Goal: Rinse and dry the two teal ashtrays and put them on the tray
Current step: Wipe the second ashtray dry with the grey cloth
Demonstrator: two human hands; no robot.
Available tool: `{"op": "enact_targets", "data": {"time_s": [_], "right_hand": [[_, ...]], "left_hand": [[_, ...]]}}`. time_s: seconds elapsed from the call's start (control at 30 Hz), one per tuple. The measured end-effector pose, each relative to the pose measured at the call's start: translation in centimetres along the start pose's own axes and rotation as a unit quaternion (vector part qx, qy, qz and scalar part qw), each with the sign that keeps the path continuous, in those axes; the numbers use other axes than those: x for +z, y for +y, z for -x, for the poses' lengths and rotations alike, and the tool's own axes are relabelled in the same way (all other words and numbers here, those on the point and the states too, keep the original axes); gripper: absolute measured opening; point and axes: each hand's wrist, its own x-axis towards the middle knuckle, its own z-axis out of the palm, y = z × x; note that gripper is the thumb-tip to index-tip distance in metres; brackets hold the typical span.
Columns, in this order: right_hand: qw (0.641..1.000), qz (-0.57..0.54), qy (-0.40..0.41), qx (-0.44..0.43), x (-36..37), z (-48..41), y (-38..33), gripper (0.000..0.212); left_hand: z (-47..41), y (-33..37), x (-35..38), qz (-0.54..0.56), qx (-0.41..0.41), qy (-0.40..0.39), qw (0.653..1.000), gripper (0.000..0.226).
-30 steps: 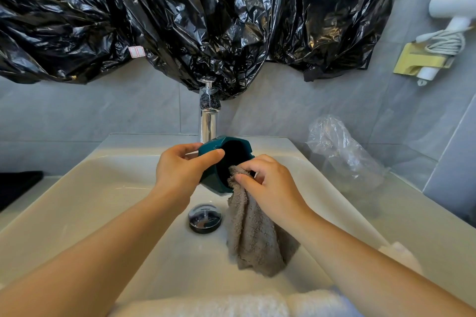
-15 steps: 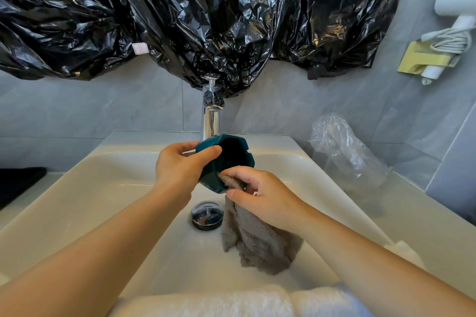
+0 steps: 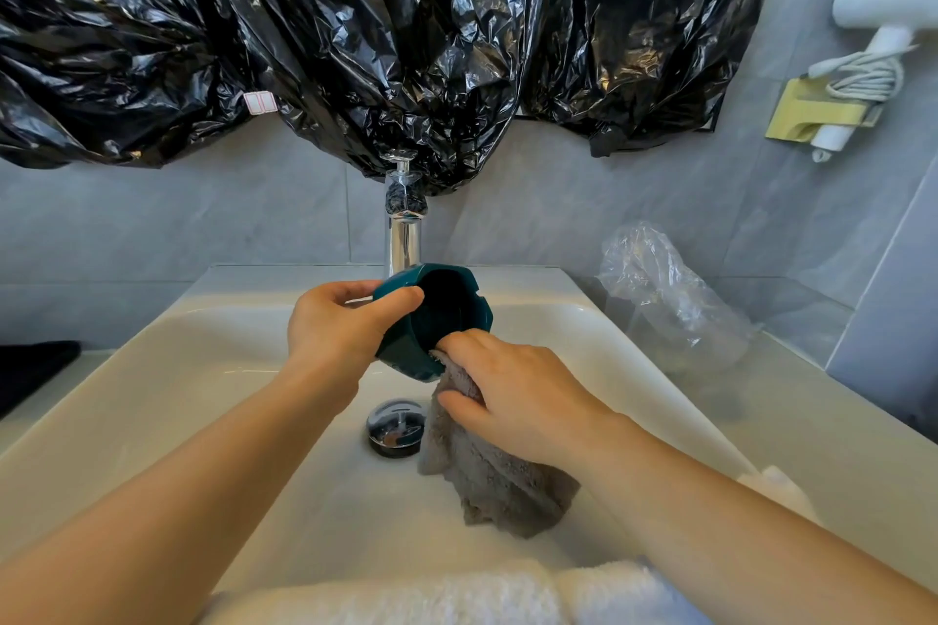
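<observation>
One teal ashtray (image 3: 446, 315) is held tilted over the white sink (image 3: 152, 371), its opening facing me and to the right. My left hand (image 3: 340, 330) grips its left rim, thumb on the upper edge. My right hand (image 3: 512, 391) holds a grey cloth (image 3: 487, 472) and presses it against the ashtray's lower rim. The rest of the cloth hangs down into the basin. A second ashtray and a tray are not in view.
A chrome tap (image 3: 404, 228) stands just behind the ashtray, and the drain plug (image 3: 396, 427) lies below it. Black plastic sheeting (image 3: 355, 31) covers the wall above. A clear plastic bag (image 3: 665, 294) lies on the right counter. A white towel (image 3: 431, 594) drapes the sink's near edge.
My right hand has slid with the cloth from the ashtray's inside down to its lower rim. The ashtray has turned a little in my left hand.
</observation>
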Motion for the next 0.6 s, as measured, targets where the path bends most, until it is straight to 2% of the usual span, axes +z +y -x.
{"op": "enact_targets", "data": {"time_s": [0.13,0.27,0.47,0.6], "right_hand": [[0.998,-0.066,-0.001,-0.012,0.3,-0.2,-0.2,0.027],[0.993,-0.115,0.022,0.006,0.2,-0.4,0.1,0.026],[0.995,-0.066,0.072,-0.019,-0.3,-0.5,0.6,0.025],[0.997,-0.026,0.061,-0.03,-0.4,-0.3,1.1,0.023]], "left_hand": [[0.3,-0.2,0.3,0.024,-0.014,-0.005,1.0,0.041],[0.5,-0.3,0.5,0.049,-0.028,-0.019,0.998,0.046],[1.0,0.3,0.3,0.071,-0.046,-0.073,0.994,0.042],[1.2,1.1,-0.2,0.055,-0.124,-0.156,0.978,0.04]]}}
